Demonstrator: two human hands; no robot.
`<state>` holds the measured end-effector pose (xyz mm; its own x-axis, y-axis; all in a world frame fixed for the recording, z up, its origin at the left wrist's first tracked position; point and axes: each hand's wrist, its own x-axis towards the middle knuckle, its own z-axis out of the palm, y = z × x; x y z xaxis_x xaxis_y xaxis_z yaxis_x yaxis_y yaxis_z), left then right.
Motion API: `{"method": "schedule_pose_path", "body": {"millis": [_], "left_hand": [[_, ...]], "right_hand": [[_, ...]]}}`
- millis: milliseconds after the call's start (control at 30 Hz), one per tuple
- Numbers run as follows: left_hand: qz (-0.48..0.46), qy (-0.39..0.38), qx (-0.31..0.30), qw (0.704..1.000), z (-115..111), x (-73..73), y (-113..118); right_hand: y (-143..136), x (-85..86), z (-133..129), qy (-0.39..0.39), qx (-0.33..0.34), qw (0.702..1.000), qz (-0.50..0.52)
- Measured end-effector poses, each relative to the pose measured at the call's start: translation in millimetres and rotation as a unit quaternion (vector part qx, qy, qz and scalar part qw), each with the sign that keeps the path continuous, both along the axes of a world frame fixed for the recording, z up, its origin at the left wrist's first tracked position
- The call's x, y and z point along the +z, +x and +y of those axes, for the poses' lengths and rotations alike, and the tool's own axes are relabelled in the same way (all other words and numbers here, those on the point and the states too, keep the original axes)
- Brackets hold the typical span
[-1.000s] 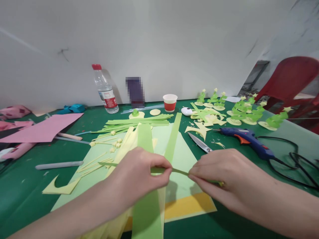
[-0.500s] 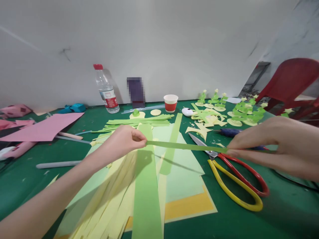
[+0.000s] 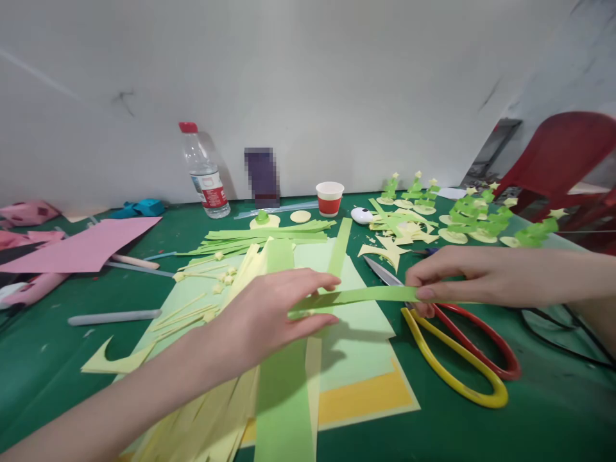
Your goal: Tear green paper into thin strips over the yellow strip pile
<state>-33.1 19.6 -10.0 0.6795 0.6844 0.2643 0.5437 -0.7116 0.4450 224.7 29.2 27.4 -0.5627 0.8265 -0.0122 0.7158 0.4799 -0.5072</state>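
Note:
A narrow green paper strip (image 3: 370, 294) runs level across the middle of the head view. My right hand (image 3: 462, 276) pinches it between thumb and fingers, above the scissors (image 3: 462, 372) with one red and one yellow handle. Around the strip's other end, my left hand (image 3: 274, 314) has its thumb and fingers spread apart; whether they touch the strip is unclear. Below lie a wide green paper strip (image 3: 283, 404), pale green sheets (image 3: 351, 359) and a bundle of pale yellow paper strips (image 3: 206, 410), partly covered by my left arm.
Several small green paper trees (image 3: 476, 215) stand at the back right near paper scraps (image 3: 404, 231). A paper cup (image 3: 330, 199) and a water bottle (image 3: 208, 179) stand by the wall. Pink paper (image 3: 86, 244) and a glue stick (image 3: 114, 317) lie left. A cable (image 3: 568, 350) lies right.
My left hand has loosened its pinch and moved right and down along the strip, fingers spreading. My right hand has shifted left, still gripping the strip. A yellow scrap and small paper stars are now uncovered.

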Motion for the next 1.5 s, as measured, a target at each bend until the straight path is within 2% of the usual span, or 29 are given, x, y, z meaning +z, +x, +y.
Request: {"method": "schedule_pose_path", "body": {"millis": [67,100,133,167,233,300,333,367,400,467,533,600,667,733,867,933,1100,1167,1300,1400,1500], "left_hand": [[-0.008,0.005,-0.004,1.000,-0.6,-2.2,2.3],[-0.012,-0.002,0.001,1.000,0.0,-2.1,2.8],[-0.016,-0.016,0.007,1.000,0.8,-1.4,3.0],[-0.022,-0.035,0.017,0.999,1.7,-0.3,3.1],[-0.037,-0.080,0.046,0.995,3.1,1.7,3.5],[-0.052,-0.122,0.073,0.988,3.8,2.5,4.6],[-0.059,-0.139,0.085,0.985,3.7,2.3,5.5],[-0.066,-0.154,0.096,0.981,3.3,2.0,6.4],[-0.073,-0.170,0.106,0.977,2.6,1.6,7.4],[-0.093,-0.200,0.123,0.968,-0.1,1.4,9.4],[-0.115,-0.227,0.128,0.959,-3.9,2.0,10.9],[-0.130,-0.236,0.121,0.955,-7.7,2.6,11.8],[-0.139,-0.227,0.111,0.957,-10.5,2.4,12.5],[-0.140,-0.197,0.096,0.966,-11.9,0.5,13.0],[-0.105,-0.100,0.057,0.988,-13.1,-6.7,13.6],[-0.088,-0.080,0.052,0.991,-14.0,-10.4,14.0],[-0.103,-0.148,0.072,0.981,-14.6,-11.1,15.5],[-0.117,-0.165,0.084,0.976,-12.9,-7.1,15.2],[-0.112,-0.196,0.080,0.971,-7.6,3.0,12.1],[-0.094,-0.216,0.063,0.970,-4.2,9.0,7.7],[-0.084,-0.217,0.068,0.970,-1.5,15.3,2.1]], "right_hand": [[0.4,-1.3,2.4,-0.093,0.048,0.993,-0.059],[-0.3,-1.9,3.3,-0.118,0.055,0.989,-0.076],[-2.1,-2.6,3.4,-0.110,0.042,0.990,-0.073],[-5.1,-3.3,2.5,-0.081,0.016,0.995,-0.062],[-14.4,-4.7,-3.7,0.035,-0.063,0.997,-0.005],[-26.2,-5.9,-15.4,0.172,-0.133,0.973,0.079],[-32.2,-6.9,-22.3,0.193,-0.129,0.966,0.111],[-37.9,-8.4,-29.0,0.168,-0.101,0.972,0.127],[-43.4,-10.7,-34.7,0.109,-0.060,0.984,0.128],[-53.2,-18.2,-41.6,-0.052,0.000,0.992,0.116],[-61.6,-28.2,-41.7,-0.199,-0.004,0.968,0.153],[-67.9,-37.7,-37.7,-0.272,-0.055,0.930,0.241],[-71.6,-44.0,-33.5,-0.280,-0.110,0.897,0.322],[-72.7,-46.1,-31.4,-0.268,-0.139,0.881,0.363],[-72.4,-44.2,-31.8,-0.258,-0.154,0.878,0.372],[-72.7,-44.2,-32.1,-0.262,-0.154,0.880,0.365],[-72.7,-48.1,-31.0,-0.287,-0.145,0.871,0.371],[-71.4,-48.1,-30.0,-0.300,-0.152,0.866,0.369],[-66.8,-43.0,-26.3,-0.323,-0.149,0.837,0.416],[-60.3,-37.1,-20.5,-0.304,-0.164,0.830,0.437],[-48.7,-29.3,-11.9,-0.257,-0.197,0.839,0.438]]}}
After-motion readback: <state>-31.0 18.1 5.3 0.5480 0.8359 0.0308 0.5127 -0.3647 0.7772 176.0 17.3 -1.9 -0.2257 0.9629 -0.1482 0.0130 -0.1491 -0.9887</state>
